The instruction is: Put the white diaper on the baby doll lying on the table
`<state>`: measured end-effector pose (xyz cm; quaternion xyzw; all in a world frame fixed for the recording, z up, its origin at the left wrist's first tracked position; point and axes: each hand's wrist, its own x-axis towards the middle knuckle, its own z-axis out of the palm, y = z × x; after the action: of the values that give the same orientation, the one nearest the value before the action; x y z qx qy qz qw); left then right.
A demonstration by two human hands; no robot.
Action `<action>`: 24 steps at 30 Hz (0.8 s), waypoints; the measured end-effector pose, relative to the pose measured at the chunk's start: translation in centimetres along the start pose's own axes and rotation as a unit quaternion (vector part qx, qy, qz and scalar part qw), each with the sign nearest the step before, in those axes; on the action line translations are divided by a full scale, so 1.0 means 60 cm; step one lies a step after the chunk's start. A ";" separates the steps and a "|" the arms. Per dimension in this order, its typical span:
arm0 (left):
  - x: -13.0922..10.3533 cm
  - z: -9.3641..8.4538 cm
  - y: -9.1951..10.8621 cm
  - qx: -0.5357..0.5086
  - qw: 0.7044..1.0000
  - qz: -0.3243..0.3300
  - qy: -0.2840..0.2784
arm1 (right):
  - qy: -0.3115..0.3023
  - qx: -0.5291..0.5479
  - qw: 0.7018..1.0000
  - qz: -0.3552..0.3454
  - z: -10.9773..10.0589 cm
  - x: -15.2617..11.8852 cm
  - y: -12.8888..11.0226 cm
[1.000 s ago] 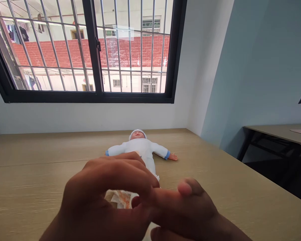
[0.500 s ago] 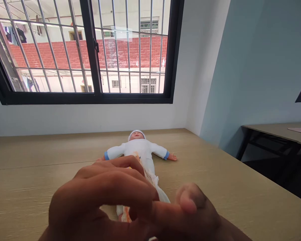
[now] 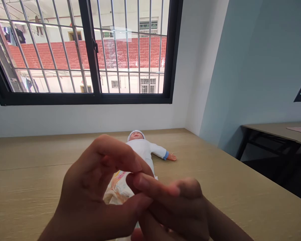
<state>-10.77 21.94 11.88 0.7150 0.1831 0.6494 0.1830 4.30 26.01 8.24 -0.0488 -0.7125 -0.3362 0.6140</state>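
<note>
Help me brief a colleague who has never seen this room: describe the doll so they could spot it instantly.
Start at the big black-framed barred window; below it runs a long light wooden table. Near the table's far edge, beyond the left hand and right hand, lies a baby doll in a white suit with blue cuffs and a white cap, on its back with an arm outstretched. It is the only figure on the table.
</note>
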 end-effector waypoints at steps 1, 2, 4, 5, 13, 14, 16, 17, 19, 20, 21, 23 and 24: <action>0.003 -0.002 0.001 -0.009 1.000 -0.005 -0.006 | 0.011 -0.008 1.000 -0.024 0.003 0.003 -0.004; 0.006 -0.003 0.004 -0.015 1.000 -0.015 -0.014 | 0.018 -0.017 0.999 -0.027 0.006 0.004 -0.010; 0.010 -0.003 0.010 -0.017 0.999 -0.036 -0.007 | 0.018 -0.023 0.999 0.013 0.015 0.005 -0.020; 0.011 -0.003 0.012 -0.013 0.999 -0.041 -0.002 | 0.021 -0.020 0.999 0.035 0.019 0.004 -0.024; 0.001 -0.006 0.001 -0.003 1.000 0.001 -0.002 | 0.048 -0.015 0.999 -0.007 0.027 0.003 -0.012; 0.002 -0.006 0.000 -0.003 1.000 0.001 -0.001 | 0.048 -0.015 0.999 0.019 0.027 0.003 -0.013; 0.004 -0.005 -0.001 -0.003 1.000 0.001 -0.001 | 0.042 -0.011 0.998 0.048 0.026 0.003 -0.015; 0.006 -0.004 -0.001 -0.003 1.000 0.002 0.000 | 0.042 -0.009 0.998 0.035 0.026 0.002 -0.017; 0.008 -0.002 0.000 -0.002 1.000 0.003 0.003 | 0.045 -0.005 0.999 0.020 0.025 0.002 -0.023; 0.009 -0.001 0.001 -0.002 1.000 0.004 0.003 | 0.043 -0.002 0.999 0.022 0.025 0.001 -0.027; 0.009 0.000 0.001 -0.001 1.000 0.003 0.004 | 0.046 -0.001 0.998 0.041 0.026 0.000 -0.032; 0.008 -0.001 0.001 0.000 1.000 0.004 0.005 | 0.056 -0.003 0.992 0.113 0.028 -0.002 -0.044; 0.007 -0.001 0.001 0.001 1.000 0.001 0.004 | 0.058 -0.004 0.988 0.144 0.028 -0.003 -0.050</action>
<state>-10.80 22.13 12.29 0.7128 0.1841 0.6523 0.1805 1.47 24.66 6.79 -0.1337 -0.6602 -0.2493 0.6958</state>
